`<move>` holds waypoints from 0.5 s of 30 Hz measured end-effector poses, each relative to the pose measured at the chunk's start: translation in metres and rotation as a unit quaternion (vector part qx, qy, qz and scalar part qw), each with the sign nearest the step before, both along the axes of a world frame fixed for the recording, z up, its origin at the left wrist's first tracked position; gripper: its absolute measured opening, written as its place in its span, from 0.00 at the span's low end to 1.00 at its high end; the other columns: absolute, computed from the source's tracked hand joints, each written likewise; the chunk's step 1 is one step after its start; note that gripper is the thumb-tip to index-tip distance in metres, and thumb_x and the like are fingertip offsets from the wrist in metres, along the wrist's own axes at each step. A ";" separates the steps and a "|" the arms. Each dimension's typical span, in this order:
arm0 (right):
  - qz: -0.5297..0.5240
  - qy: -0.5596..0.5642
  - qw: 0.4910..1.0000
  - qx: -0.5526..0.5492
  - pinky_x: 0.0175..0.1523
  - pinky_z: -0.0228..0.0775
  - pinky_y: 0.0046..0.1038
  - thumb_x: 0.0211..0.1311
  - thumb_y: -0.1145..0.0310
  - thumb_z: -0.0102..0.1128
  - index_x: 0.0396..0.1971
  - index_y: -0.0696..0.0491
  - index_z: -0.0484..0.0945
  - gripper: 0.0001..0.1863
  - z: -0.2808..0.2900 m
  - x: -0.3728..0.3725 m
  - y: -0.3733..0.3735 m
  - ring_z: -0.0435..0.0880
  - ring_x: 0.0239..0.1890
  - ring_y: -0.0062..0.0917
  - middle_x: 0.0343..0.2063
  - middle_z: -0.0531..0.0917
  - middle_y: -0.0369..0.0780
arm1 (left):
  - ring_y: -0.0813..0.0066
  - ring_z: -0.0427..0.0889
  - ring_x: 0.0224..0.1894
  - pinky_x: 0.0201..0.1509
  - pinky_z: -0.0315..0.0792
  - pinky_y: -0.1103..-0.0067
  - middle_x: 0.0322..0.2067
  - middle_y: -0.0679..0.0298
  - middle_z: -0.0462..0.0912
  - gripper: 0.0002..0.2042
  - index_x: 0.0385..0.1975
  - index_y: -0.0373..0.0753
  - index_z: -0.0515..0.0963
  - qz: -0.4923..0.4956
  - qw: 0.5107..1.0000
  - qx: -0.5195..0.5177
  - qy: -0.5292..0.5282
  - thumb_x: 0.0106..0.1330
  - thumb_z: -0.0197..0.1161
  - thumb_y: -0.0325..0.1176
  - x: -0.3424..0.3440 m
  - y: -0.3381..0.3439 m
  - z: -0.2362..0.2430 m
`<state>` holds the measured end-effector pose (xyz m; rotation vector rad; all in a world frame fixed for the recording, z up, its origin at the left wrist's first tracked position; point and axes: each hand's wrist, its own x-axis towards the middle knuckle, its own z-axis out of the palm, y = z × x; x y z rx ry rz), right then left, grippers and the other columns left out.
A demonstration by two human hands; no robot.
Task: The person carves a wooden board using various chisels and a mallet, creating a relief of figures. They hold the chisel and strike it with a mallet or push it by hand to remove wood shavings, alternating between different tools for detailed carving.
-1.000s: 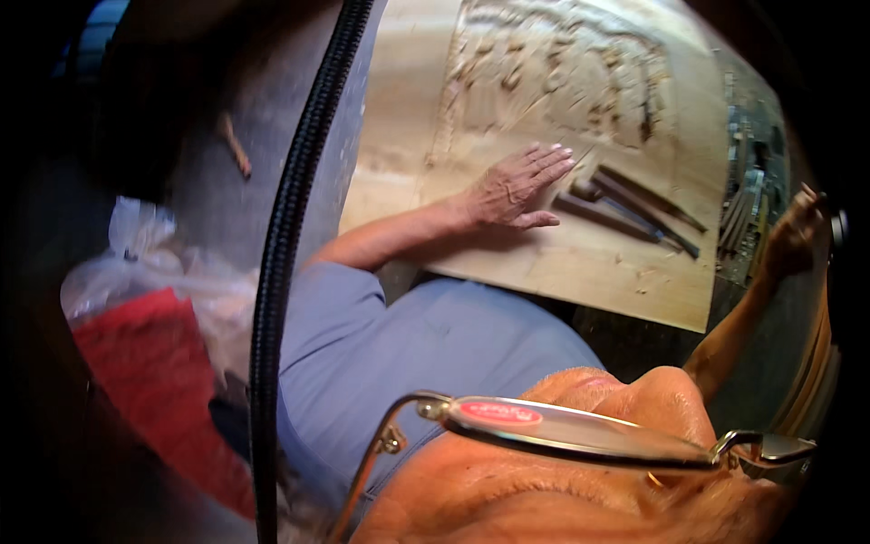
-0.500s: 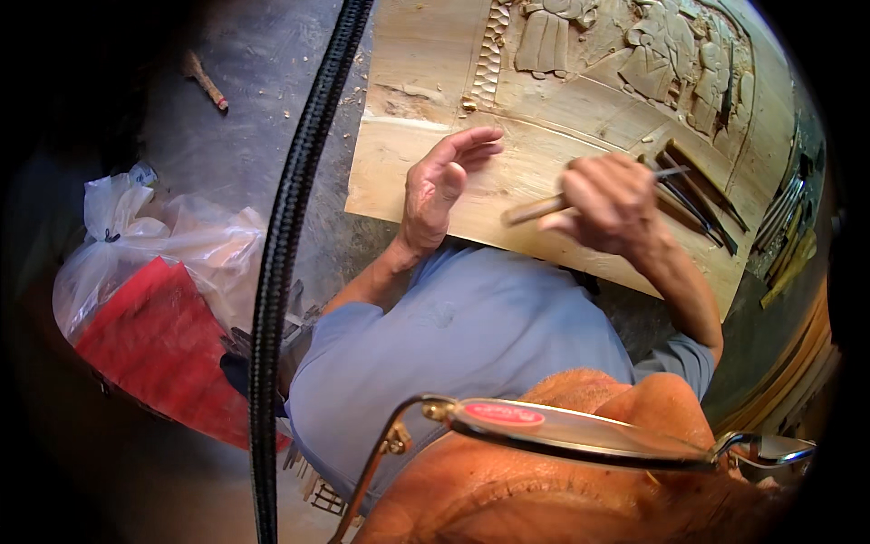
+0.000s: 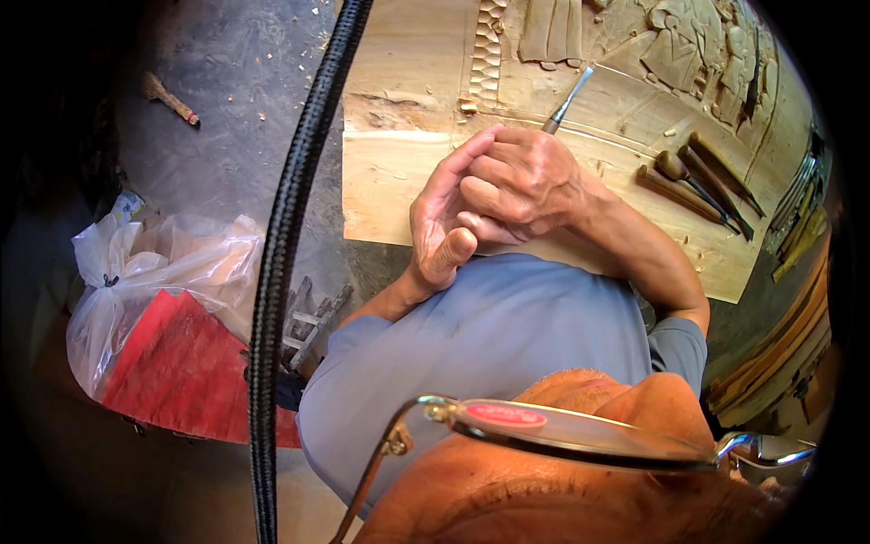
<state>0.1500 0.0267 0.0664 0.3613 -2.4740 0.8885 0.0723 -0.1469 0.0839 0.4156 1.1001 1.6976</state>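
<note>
My right hand (image 3: 526, 181) is closed around a carving chisel (image 3: 572, 98); its metal blade points away over the board, and most of the handle is hidden in my fist. Against that fist my left hand (image 3: 433, 216) is cupped, its fingers stretched out and thumb apart, with no tool seen in it. Both hands are over the near part of a pale wooden board (image 3: 399, 195). Relief figures (image 3: 684, 41) in robes are carved across its far side, beside a strip of scalloped cuts (image 3: 487, 54).
Several wooden-handled chisels (image 3: 671, 189) lie on the board right of my hands. More tools (image 3: 797, 218) sit past its right edge. At left are a clear plastic bag (image 3: 109, 299), a red sheet (image 3: 186, 372) and a stick (image 3: 170, 98). A black braided cable (image 3: 299, 181) crosses the view.
My right hand has moved left to meet my left hand. The chisel has turned, its blade now pointing away from me. The view has shifted slightly.
</note>
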 end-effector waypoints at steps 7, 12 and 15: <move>-0.003 -0.001 0.997 -0.071 0.32 0.79 0.35 0.58 0.61 0.72 0.18 0.50 0.77 0.15 -0.007 -0.003 -0.004 0.83 0.21 0.32 0.18 0.79 0.37 | 0.58 0.69 0.78 0.80 0.65 0.66 0.78 0.43 0.63 0.64 0.82 0.21 0.54 0.017 1.000 -0.026 0.002 0.64 0.73 0.73 0.005 -0.005 0.003; -0.013 -0.003 0.997 -0.070 0.28 0.78 0.34 0.61 0.60 0.74 0.15 0.49 0.78 0.18 -0.010 -0.001 -0.006 0.83 0.19 0.32 0.16 0.80 0.36 | 0.60 0.69 0.77 0.79 0.66 0.69 0.79 0.43 0.63 0.65 0.82 0.21 0.54 0.011 0.999 -0.046 -0.005 0.63 0.74 0.74 0.010 -0.010 0.004; -0.021 -0.002 0.997 -0.071 0.28 0.78 0.33 0.61 0.57 0.77 0.16 0.49 0.78 0.20 -0.010 0.000 -0.008 0.83 0.19 0.32 0.16 0.80 0.37 | 0.63 0.69 0.77 0.79 0.66 0.70 0.80 0.42 0.60 0.65 0.81 0.21 0.54 0.013 0.999 -0.049 -0.002 0.62 0.74 0.74 0.014 -0.012 0.006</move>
